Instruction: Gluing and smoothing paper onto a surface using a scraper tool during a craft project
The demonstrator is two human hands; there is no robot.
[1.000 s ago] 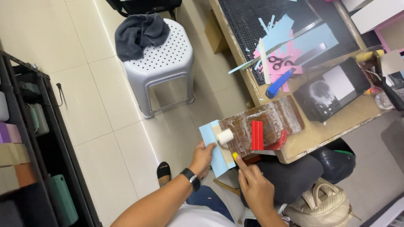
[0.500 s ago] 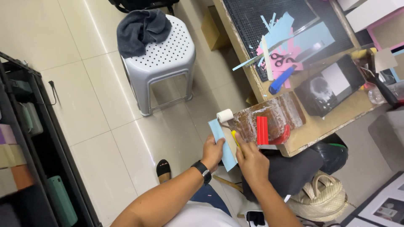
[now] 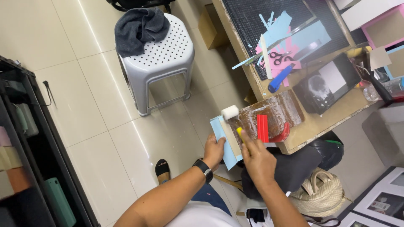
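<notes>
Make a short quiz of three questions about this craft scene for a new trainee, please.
1. True or false: the left hand holds the light blue paper at its lower edge.
2. What lies on top of the grey plastic stool?
A. a dark cloth
B. a pair of scissors
C. a bottle
3. Fill in: the right hand has its grip on a small ______ tool near the paper.

Key:
1. True.
2. A, the dark cloth; the scissors lie on the cutting mat on the table.
3. Yellow.
</notes>
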